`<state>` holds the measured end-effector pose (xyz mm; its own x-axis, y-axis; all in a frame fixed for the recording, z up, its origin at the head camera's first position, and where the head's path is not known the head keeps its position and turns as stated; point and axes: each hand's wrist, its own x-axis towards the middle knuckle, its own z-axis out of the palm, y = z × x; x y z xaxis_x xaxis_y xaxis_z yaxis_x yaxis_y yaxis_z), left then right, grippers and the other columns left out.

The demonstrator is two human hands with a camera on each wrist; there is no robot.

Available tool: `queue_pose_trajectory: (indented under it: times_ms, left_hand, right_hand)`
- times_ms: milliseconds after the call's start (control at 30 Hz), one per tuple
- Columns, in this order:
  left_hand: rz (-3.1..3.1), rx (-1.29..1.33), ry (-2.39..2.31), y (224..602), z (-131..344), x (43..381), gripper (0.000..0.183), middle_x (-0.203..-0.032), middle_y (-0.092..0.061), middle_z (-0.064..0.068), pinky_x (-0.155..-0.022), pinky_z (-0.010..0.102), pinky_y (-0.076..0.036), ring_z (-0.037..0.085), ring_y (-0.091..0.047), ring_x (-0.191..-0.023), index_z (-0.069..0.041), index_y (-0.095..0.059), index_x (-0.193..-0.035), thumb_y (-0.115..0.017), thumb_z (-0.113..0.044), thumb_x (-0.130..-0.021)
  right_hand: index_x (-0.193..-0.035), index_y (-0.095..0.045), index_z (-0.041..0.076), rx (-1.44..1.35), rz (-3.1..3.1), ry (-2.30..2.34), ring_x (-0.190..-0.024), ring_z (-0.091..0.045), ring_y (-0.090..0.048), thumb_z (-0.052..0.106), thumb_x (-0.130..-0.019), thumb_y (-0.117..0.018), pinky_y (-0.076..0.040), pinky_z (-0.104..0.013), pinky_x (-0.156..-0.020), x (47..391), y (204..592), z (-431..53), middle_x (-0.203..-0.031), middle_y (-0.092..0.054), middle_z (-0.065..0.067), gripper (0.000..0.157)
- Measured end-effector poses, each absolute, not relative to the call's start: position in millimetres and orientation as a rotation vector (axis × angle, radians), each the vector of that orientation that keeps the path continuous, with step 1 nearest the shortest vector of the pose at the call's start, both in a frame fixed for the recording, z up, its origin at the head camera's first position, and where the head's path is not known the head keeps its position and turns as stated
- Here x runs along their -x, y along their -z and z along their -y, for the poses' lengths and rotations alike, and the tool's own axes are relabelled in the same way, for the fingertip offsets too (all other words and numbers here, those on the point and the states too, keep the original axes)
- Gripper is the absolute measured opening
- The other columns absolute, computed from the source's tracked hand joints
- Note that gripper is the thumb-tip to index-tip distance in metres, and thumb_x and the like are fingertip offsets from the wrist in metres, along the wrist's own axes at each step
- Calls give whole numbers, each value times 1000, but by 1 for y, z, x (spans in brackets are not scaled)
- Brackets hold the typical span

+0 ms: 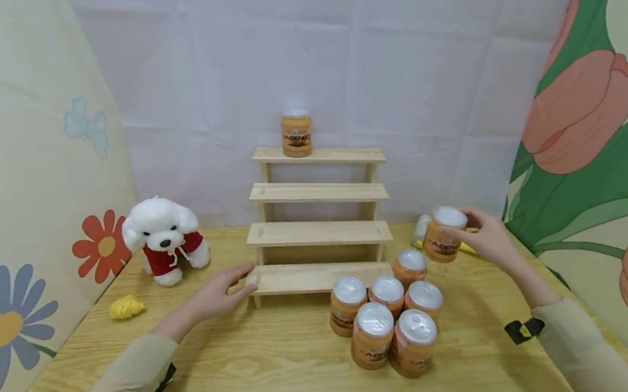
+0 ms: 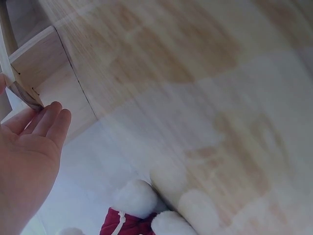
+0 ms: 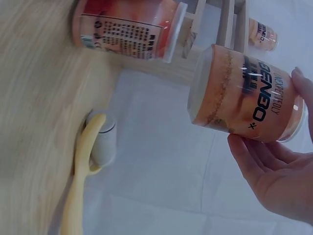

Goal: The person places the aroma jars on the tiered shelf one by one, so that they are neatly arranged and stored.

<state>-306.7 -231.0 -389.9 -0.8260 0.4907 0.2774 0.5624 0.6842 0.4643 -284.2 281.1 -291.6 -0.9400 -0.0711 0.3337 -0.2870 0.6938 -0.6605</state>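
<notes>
My right hand [image 1: 486, 235] grips an orange can [image 1: 441, 235] with a pale lid, fingers and thumb around its side. It is raised off the table to the right of a wooden step shelf [image 1: 319, 232]. In the right wrist view the held can [image 3: 249, 93] is tilted, its lettering showing. At the shelf's lower left, my left hand [image 1: 219, 293] holds the end of the lowest step [image 2: 24, 93] between thumb and fingers. One orange can [image 1: 295, 133] stands on the top step, left of its middle. Several more cans [image 1: 373, 336] stand grouped in front of the shelf's right side.
A white plush dog [image 1: 164, 237] in a red top sits left of the shelf. Near it lies a small yellow bundle [image 1: 127, 307]. Behind the held can are a small whitish cylinder [image 3: 103, 142] and a curved yellow object [image 3: 78, 186]. White cloth [image 1: 218, 75] hangs behind.
</notes>
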Motion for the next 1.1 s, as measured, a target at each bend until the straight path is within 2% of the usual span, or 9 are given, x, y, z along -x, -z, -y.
queue_pose_trajectory:
  times_ms: [100,200,500,900,1100]
  left_hand:
    - [2762,869,829,390,231,307,54,-136,-47,28,-93,49,-49,42,-51,-119,7,-45,-135,-55,-27,-95]
    - [2764,862,839,390,232,307,54,-136,-47,28,-93,49,-49,43,-51,-119,7,-44,-136,-55,-28,-96]
    - [2770,860,846,390,231,307,56,-136,-47,27,-94,49,-49,42,-50,-120,7,-44,-136,-55,-30,-95]
    - [2761,834,871,391,232,306,55,-134,-49,28,-94,49,-49,42,-55,-114,6,-47,-134,-58,-29,-94]
    - [2756,845,901,391,233,307,55,-134,-50,27,-94,49,-49,42,-54,-115,7,-47,-134,-59,-29,-93]
  right_hand:
    - [-131,-50,4,-299,2618,-1143,-110,-31,-53,42,-87,-65,-49,-39,-82,289,284,-273,-121,-57,-18,59]
    - [-132,-49,7,-307,2601,-1203,-111,-29,-52,45,-86,-64,-48,-42,-87,296,276,-264,-123,-56,-17,62]
    - [-127,-55,7,-379,2448,-1221,-106,-24,-56,42,-85,-66,-50,-40,-89,323,262,-234,-118,-60,-14,56]
    - [-129,-55,9,-452,2310,-1349,-109,-22,-56,36,-81,-73,-49,-37,-95,350,239,-196,-120,-60,-13,57]
    - [-127,-55,2,-471,2248,-1349,-106,-24,-58,30,-81,-74,-51,-35,-94,369,225,-176,-117,-62,-17,57]
